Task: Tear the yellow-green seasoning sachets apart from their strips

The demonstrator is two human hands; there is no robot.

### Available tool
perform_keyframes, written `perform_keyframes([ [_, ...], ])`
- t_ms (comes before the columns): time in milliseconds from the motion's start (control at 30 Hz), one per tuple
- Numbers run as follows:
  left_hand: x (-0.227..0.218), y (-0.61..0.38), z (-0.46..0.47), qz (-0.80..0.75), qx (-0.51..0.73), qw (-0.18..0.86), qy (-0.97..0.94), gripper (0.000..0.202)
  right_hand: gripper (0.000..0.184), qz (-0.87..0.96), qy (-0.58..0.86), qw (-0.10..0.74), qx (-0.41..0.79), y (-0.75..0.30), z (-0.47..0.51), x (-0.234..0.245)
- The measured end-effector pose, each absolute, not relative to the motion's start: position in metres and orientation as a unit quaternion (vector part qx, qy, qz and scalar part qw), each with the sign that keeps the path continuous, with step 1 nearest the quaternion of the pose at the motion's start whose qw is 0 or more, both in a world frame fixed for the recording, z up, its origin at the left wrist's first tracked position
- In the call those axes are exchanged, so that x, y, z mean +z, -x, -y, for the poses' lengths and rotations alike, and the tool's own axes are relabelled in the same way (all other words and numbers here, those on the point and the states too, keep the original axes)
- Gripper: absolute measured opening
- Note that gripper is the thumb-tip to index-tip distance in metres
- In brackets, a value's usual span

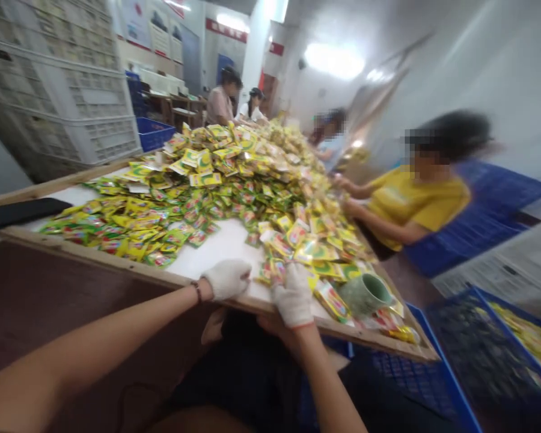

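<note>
My left hand [228, 279], in a white knit glove with bare fingertips, rests at the near edge of the table. Its fingers are curled together, and whatever they may hold is hidden. My right hand [294, 296], gloved the same way, is closed at the fingertips on a small yellow-and-red packet [277, 270]. In front of both hands rises a large heap of yellow packets [234, 156]. Greener packets [130, 231] lie spread to the left. Between them a patch of white tabletop [219, 243] shows. A green mug [367, 293] lies on its side to my right.
A wooden rim [117, 264] edges the table. At far left lies a dark flat object [22, 213]. White crates [72, 102] are stacked behind it. Blue crates [451, 361] stand at lower right. A person in a yellow shirt [401, 198] works on the right; others sit farther back.
</note>
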State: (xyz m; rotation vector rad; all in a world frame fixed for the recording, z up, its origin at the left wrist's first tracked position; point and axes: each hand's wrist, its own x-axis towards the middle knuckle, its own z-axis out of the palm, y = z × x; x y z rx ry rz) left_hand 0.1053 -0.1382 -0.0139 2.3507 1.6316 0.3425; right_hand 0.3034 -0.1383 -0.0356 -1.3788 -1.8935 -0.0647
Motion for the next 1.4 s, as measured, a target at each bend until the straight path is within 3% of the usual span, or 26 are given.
perform_keyframes([
  [267,-0.011,-0.106,0.150,-0.583,0.165,0.100,-0.789,0.019,0.049,0.775,0.549,0.311,-0.030,-0.304,0.134,-0.049],
  [533,-0.009,-0.097,0.151,-0.614,0.232,0.044,-0.753,0.020,0.040,0.820,0.503,0.273,0.024,-0.314,0.133,-0.053],
  [700,0.020,0.024,0.157,-0.762,0.222,-0.015,-0.608,0.036,0.040,0.800,0.505,0.319,0.060,-0.319,0.129,-0.065],
  [833,0.033,0.122,0.159,-0.853,0.153,-0.009,-0.499,0.063,0.037,0.797,0.504,0.324,0.075,-0.320,0.130,-0.069],
  [1000,0.005,0.122,0.141,-0.869,0.078,0.028,-0.488,0.080,0.039,0.800,0.508,0.313,0.068,-0.317,0.133,-0.064],
  [1300,-0.003,0.010,0.137,-0.820,0.087,-0.024,-0.565,0.051,0.034,0.808,0.507,0.298,0.050,-0.314,0.141,-0.053],
  [1400,0.013,-0.007,0.134,-0.750,0.144,-0.092,-0.639,0.040,0.032,0.794,0.497,0.350,0.013,-0.313,0.144,-0.045],
])
